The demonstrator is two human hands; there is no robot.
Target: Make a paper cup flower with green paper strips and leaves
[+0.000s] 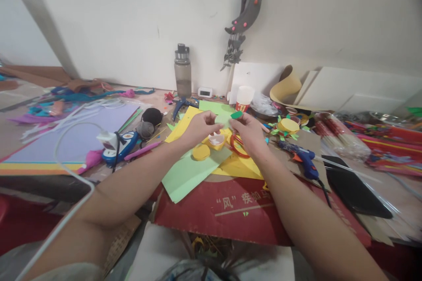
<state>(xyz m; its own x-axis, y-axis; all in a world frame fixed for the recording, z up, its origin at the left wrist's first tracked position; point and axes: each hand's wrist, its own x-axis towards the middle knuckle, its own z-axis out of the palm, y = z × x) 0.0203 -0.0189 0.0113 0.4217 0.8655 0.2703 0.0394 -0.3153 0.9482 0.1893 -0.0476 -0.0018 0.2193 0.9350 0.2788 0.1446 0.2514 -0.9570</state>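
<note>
My left hand (205,126) pinches the left edge of a small light green piece of paper (223,119). Opposite it, my right hand (248,131) has thumb and fingers closed on a small dark green piece of paper (236,115), which overlaps the light green one. Red-orange scissor handles (240,148) show just under my right hand; whether they touch it I cannot tell. Below my hands are a yellow paper disc (201,153) and a small yellow cup shape with a white inside (216,140). Light green sheets (194,175) and yellow paper (240,167) lie underneath.
A red cardboard board (204,210) forms the near work surface. To the right lie a blue glue gun (305,162) with its cord and a black phone-like slab (356,186). A power strip (120,149) is at left. A bottle (183,72) and paper cup (244,98) stand behind.
</note>
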